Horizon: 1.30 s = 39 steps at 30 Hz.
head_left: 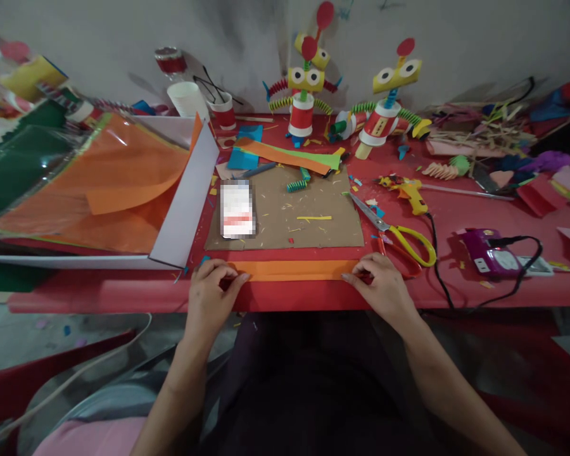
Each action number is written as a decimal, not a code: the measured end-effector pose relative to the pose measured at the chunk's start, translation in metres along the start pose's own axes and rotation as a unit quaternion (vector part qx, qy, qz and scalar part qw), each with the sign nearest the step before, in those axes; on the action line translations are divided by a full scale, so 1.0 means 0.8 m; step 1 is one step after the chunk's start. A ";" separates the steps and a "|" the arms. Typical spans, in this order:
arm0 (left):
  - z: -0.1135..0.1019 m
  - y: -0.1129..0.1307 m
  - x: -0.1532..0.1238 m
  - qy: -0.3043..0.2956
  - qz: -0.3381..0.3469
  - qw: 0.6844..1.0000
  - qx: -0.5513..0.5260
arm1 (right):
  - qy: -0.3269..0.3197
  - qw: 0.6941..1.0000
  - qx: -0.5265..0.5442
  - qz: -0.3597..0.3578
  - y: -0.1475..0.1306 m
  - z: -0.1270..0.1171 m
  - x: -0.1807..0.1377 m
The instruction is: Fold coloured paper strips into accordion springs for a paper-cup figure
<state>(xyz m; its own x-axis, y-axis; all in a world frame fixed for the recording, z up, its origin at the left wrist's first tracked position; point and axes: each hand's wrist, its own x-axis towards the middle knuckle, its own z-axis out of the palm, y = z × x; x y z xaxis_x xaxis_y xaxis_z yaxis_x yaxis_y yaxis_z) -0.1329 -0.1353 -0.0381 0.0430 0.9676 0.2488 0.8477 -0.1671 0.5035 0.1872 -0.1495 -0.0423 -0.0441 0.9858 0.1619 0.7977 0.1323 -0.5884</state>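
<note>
A folded orange paper strip (294, 270) stretches between my two hands along the front of the red-covered table. My left hand (215, 288) pinches its left end, thumb against the lower edge. At the other end my right hand (380, 284) has a matching pinch. Just behind the strip lies a brown cardboard sheet (285, 231) scattered with small paper scraps and a folded green paper spring (297, 185). Scissors (401, 235) with yellow and red handles rest a little beyond my right hand.
A white box (185, 196) on the left holds orange paper (142, 168). Paper-cup figures (382, 126) stand along the wall. To the right are a yellow glue gun (411, 193) with a black cord and a purple power adapter (489, 253). A pixelated white object (237, 209) sits on the cardboard.
</note>
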 end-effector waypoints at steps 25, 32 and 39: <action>0.009 0.073 -0.035 -0.115 0.239 0.961 0.072 | -0.035 0.976 -0.082 -0.201 -0.038 0.014 -0.034; 0.015 0.068 -0.068 -0.057 0.253 0.962 0.083 | 0.024 0.974 -0.091 -0.204 -0.040 0.024 -0.061; 0.024 0.063 -0.055 -0.029 0.250 0.964 0.088 | 0.018 0.981 -0.097 -0.170 -0.043 0.019 -0.046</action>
<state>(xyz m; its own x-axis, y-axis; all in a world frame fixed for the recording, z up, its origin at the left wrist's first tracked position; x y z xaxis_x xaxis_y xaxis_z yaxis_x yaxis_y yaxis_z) -0.0817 -0.1827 -0.0397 0.4949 0.7840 0.3747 0.7892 -0.5860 0.1836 0.1518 -0.1889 -0.0401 -0.3083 0.8838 0.3520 0.8403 0.4265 -0.3346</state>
